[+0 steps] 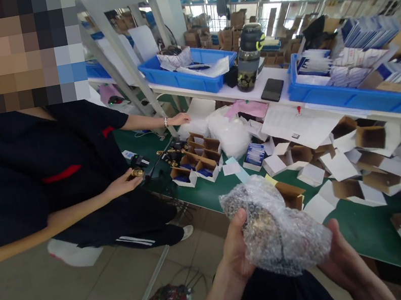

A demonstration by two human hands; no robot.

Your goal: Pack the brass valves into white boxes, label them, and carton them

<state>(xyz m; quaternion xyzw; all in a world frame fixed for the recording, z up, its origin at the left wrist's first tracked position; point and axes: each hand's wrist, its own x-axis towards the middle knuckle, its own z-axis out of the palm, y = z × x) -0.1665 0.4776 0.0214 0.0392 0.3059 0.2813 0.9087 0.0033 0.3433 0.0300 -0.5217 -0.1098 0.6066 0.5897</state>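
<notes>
Left hand (pixel 236 249) and right hand (pixel 340 255), fingers curled, both grip a bubble-wrap bundle (pixel 274 224) near the green table (pixel 208 195) edge

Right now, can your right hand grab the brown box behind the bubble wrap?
Probably not yet: the box is close, but the right hand and left hand hold the bubble wrap.

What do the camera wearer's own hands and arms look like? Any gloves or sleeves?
Both are bare. The left hand and right hand wear no gloves, and no ring, watch or sleeve shows on the forearms in view. The right hand is partly hidden by the bubble-wrap bundle. Some dark clothing shows between the arms.
</notes>
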